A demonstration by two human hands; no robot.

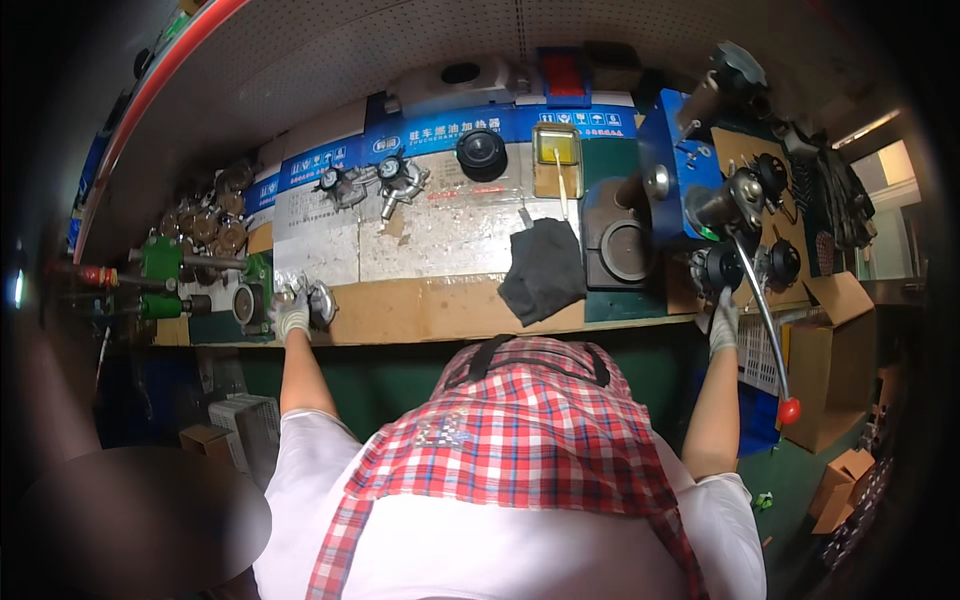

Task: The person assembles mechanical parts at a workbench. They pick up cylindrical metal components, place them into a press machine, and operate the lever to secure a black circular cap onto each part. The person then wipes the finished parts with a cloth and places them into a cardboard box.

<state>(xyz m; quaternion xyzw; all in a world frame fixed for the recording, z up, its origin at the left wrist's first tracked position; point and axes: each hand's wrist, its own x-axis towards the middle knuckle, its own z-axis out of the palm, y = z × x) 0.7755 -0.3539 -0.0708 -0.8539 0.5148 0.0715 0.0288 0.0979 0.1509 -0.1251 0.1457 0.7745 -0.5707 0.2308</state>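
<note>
My left hand, in a pale glove, is at the front left edge of the bench, closed around a silver metal casting. Beside it stands a green clamping fixture with a round face. At the right, my gloved right hand reaches up to a metal part with a round black cap; its fingers are curled at the part's lower side. That part sits just left of a long lever with a red knob. Both hands' fingertips are partly hidden.
Two silver castings and a black round part lie on flattened cardboard. A dark cloth, a yellow tray with a brush and a blue press stand farther right. Brown castings are piled at left; a carton is at right.
</note>
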